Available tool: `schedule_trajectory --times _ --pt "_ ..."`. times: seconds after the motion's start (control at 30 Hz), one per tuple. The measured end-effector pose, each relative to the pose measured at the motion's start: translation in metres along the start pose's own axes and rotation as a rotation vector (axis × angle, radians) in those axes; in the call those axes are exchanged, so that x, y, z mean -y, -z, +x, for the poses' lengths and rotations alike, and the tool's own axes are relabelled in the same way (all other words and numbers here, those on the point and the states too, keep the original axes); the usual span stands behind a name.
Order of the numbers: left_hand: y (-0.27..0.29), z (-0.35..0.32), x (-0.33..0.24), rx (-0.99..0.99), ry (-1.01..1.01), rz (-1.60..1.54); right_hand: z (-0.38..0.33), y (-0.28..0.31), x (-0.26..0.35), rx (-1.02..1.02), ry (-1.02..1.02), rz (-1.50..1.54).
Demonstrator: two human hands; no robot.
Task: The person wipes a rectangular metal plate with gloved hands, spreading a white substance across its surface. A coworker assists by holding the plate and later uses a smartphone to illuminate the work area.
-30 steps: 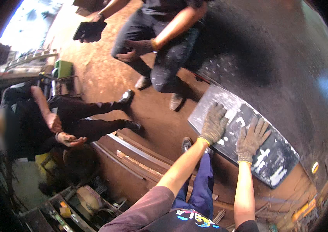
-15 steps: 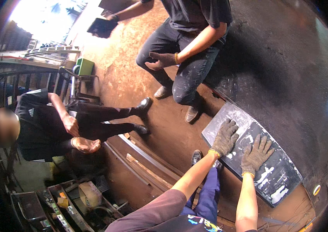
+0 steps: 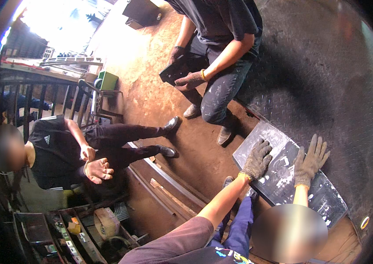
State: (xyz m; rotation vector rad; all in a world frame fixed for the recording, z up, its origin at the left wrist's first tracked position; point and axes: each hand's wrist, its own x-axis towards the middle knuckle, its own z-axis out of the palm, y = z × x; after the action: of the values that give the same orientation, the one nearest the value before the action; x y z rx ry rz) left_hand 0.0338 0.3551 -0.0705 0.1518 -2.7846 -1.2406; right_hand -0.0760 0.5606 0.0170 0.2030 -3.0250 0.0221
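A dark flat panel (image 3: 279, 165) with scraped white patches lies tilted across the right side, against the edge of a black tread-plate surface (image 3: 301, 88). My left hand (image 3: 257, 160), in a grey-brown knit glove with a yellow cuff, lies on its left part with fingers stretched out. In a matching glove, my right hand (image 3: 311, 160) is spread over the panel's far edge, with fingertips past it; whether it touches the panel, I cannot tell. Neither hand grips anything. A blurred patch hides part of my right forearm.
Beyond the panel, a crouching person (image 3: 221, 44) in gloves holds a dark flat object (image 3: 175, 72). A person in black (image 3: 54, 149) stands at left, hands together. Metal strips (image 3: 164, 176) lie on the floor; trays of parts (image 3: 72, 233) sit lower left, a green box (image 3: 106, 81) farther back.
My right hand has shifted away from me toward the panel's far edge; my left hand stays on it. The crouching person has brought the dark object in front of their knees, between both hands.
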Motion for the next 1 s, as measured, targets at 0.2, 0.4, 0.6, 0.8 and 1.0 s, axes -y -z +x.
schedule_trajectory --times 0.2,0.4,0.6,0.8,1.0 --pt "-0.014 -0.001 0.011 -0.087 -0.195 0.031 0.021 -0.016 0.005 0.312 -0.044 0.016" --pt "-0.001 0.048 -0.005 -0.104 0.469 -0.1 0.019 -0.027 -0.002 0.454 -0.051 0.05" --pt "-0.027 0.064 -0.046 -0.049 0.316 -0.154 0.019 -0.021 0.002 0.482 -0.079 0.124" --pt "-0.006 0.107 0.025 -0.085 0.512 -0.034 0.02 -0.026 0.01 0.386 -0.052 0.142" --pt "-0.028 0.076 0.008 -0.024 0.315 -0.094 0.019 -0.024 0.003 0.459 -0.051 0.087"
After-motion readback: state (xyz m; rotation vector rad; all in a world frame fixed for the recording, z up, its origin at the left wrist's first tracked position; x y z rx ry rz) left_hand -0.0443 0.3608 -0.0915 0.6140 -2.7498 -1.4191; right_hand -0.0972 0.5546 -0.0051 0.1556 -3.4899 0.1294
